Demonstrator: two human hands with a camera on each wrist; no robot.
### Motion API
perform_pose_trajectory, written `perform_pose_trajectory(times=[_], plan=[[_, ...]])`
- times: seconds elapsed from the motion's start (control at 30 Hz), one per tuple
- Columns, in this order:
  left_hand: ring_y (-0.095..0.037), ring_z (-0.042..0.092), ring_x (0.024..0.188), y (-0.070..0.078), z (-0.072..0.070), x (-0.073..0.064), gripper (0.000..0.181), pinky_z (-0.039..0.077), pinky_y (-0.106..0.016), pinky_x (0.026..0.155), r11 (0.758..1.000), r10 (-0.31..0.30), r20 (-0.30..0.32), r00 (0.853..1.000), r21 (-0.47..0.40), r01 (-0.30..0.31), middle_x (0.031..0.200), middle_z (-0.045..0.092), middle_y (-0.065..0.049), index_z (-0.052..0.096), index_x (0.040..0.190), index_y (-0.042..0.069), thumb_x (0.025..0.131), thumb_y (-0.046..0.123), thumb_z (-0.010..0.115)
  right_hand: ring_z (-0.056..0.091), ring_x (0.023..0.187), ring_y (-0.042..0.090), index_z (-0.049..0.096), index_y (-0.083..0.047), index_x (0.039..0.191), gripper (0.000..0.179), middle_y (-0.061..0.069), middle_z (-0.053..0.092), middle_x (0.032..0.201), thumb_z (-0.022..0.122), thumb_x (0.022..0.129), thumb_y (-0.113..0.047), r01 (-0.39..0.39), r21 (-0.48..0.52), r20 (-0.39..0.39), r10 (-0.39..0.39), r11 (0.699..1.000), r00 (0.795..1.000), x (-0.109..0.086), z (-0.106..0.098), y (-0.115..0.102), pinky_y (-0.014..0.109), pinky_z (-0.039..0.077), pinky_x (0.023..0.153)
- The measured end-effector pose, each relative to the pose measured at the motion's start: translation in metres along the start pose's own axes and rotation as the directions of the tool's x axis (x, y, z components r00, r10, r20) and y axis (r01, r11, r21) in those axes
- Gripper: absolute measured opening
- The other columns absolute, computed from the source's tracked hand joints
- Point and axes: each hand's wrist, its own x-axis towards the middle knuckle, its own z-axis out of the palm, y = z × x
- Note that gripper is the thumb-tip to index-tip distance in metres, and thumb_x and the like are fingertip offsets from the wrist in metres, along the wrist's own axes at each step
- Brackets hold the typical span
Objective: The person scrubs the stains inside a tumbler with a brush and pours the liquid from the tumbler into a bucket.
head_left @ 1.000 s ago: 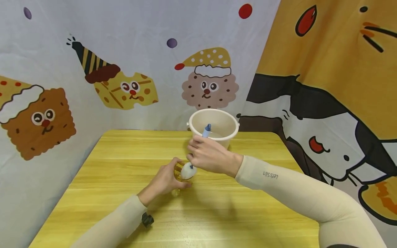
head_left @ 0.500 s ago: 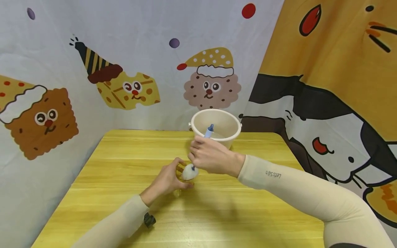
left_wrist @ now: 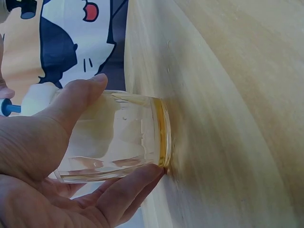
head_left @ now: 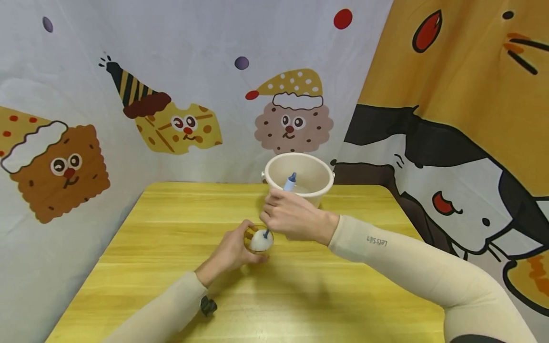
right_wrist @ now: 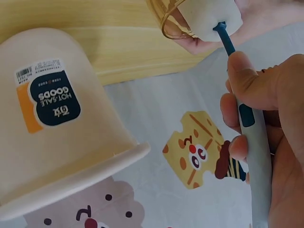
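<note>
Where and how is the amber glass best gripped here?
Likely the outer wall of the amber glass, from the person's left, with a wraparound grip: its round mouth is occupied by the white sponge head, and the right hand occupies the opposite side.

The left hand [left_wrist: 40, 147] grips a glass [left_wrist: 130, 130], thumb [left_wrist: 80, 99] along one side and fingers [left_wrist: 128, 190] on the other. A white sponge [left_wrist: 38, 97] sits partly inside it, a blue stem [left_wrist: 13, 109] at its outer end. Whether the amber-tinted base [left_wrist: 164, 135] touches the bench [left_wrist: 223, 118] is hard to tell. Behind hangs a printed cloth [left_wrist: 61, 42].
</note>
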Motion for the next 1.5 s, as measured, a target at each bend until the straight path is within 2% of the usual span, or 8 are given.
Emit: perform_pose_trajectory(times=[0.27, 0.43, 0.63, 0.77, 0.93, 1.2, 1.5], plan=[[-0.03, 0.082, 0.11, 0.003, -0.003, 0.004, 0.084, 0.068, -0.046, 0.088, 1.0, 0.008, -0.01, 1.0, 0.024, -0.008, 0.131, 0.084, -0.02, 0.063, 0.14, 0.012, 0.075, 0.027, 0.114, 0.077, 0.103, 0.02, 0.078, -0.021, 0.099, 0.012, -0.005, 0.086, 0.098, 0.082, 0.088, -0.019, -0.09, 0.06, -0.053, 0.094, 0.994, 0.994, -0.004, 0.001, -0.004, 0.037, 0.051, 0.105], [-0.023, 0.08, 0.103, 0.002, -0.002, 0.001, 0.082, 0.067, -0.041, 0.086, 0.999, 0.007, -0.001, 1.0, 0.033, -0.007, 0.125, 0.083, -0.015, 0.063, 0.14, 0.012, 0.076, 0.025, 0.114, 0.077, 0.098, 0.02, 0.077, -0.021, 0.098, 0.015, -0.004, 0.083, 0.095, 0.086, 0.086, -0.021, -0.138, 0.096, -0.06, 0.144, 0.986, 0.988, -0.008, 0.002, -0.011, 0.037, 0.05, 0.1], [-0.024, 0.079, 0.1, 0.003, 0.0, -0.001, 0.084, 0.068, -0.042, 0.082, 1.0, 0.003, -0.01, 1.0, 0.026, -0.003, 0.121, 0.083, -0.016, 0.063, 0.14, 0.012, 0.075, 0.026, 0.114, 0.073, 0.096, 0.02, 0.077, -0.021, 0.099, 0.019, -0.004, 0.084, 0.096, 0.088, 0.084, -0.021, -0.186, 0.109, -0.057, 0.193, 0.976, 0.979, -0.01, 0.003, -0.018, 0.037, 0.048, 0.1], [-0.025, 0.081, 0.103, 0.002, 0.001, -0.002, 0.085, 0.07, -0.044, 0.084, 1.0, 0.015, -0.013, 1.0, 0.02, -0.014, 0.123, 0.083, -0.017, 0.062, 0.142, 0.01, 0.076, 0.026, 0.114, 0.072, 0.094, 0.021, 0.076, -0.021, 0.096, 0.018, -0.003, 0.082, 0.092, 0.086, 0.081, -0.018, -0.2, 0.107, -0.069, 0.208, 0.974, 0.976, -0.007, 0.003, -0.019, 0.038, 0.047, 0.099], [-0.026, 0.081, 0.106, -0.001, 0.001, -0.004, 0.081, 0.071, -0.045, 0.087, 0.999, 0.032, -0.016, 0.999, 0.017, -0.032, 0.124, 0.082, -0.014, 0.062, 0.139, 0.01, 0.078, 0.026, 0.113, 0.075, 0.096, 0.021, 0.077, -0.022, 0.096, 0.019, -0.003, 0.083, 0.092, 0.089, 0.081, -0.022, -0.205, 0.086, -0.085, 0.212, 0.975, 0.974, 0.001, 0.001, -0.02, 0.039, 0.047, 0.102], [-0.024, 0.08, 0.106, -0.001, 0.0, -0.005, 0.081, 0.069, -0.046, 0.087, 1.0, 0.01, -0.012, 1.0, 0.001, -0.01, 0.124, 0.081, -0.011, 0.062, 0.139, 0.009, 0.078, 0.024, 0.113, 0.079, 0.1, 0.021, 0.08, -0.023, 0.102, 0.021, -0.002, 0.086, 0.1, 0.09, 0.085, -0.027, -0.238, 0.057, -0.044, 0.24, 0.97, 0.97, 0.007, 0.001, -0.024, 0.039, 0.048, 0.103], [-0.022, 0.077, 0.102, 0.001, 0.0, -0.004, 0.084, 0.066, -0.044, 0.084, 1.0, -0.005, -0.02, 1.0, 0.002, 0.005, 0.122, 0.081, -0.011, 0.063, 0.14, 0.009, 0.075, 0.025, 0.114, 0.079, 0.101, 0.02, 0.083, -0.024, 0.102, 0.015, -0.003, 0.087, 0.102, 0.092, 0.091, -0.027, -0.27, 0.05, -0.053, 0.273, 0.961, 0.961, 0.006, 0.001, -0.027, 0.037, 0.051, 0.101]])
